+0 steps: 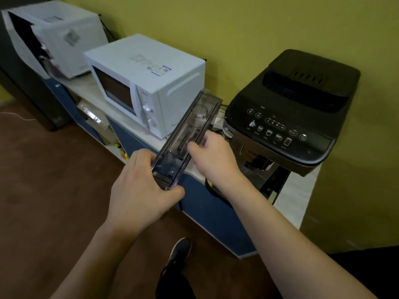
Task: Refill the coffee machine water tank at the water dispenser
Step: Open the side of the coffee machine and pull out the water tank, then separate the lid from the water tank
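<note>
Holding the water tank (190, 134) in both hands, we have it off the counter and slanted, its far end pointing toward the gap between the microwave (146, 83) and the coffee machine (287, 113). Our left hand (138, 186) wraps the near end — thumb curled under the bottom corner, fingers over the left edge. Our right hand (213, 156) pinches the tank's right rim about midway along, fingers curled over the top. The tank is smoky, see-through plastic, long and narrow; whether there is water in it we cannot tell.

Beneath it runs a pale counter (298, 197) on blue cabinet fronts (207, 203), set against a yellow-green wall (237, 24). The black coffee machine stands just right of the tank, the white microwave just left, with a second white appliance (54, 35) further left. Below — brown floor (54, 180) and one dark shoe (179, 251).
</note>
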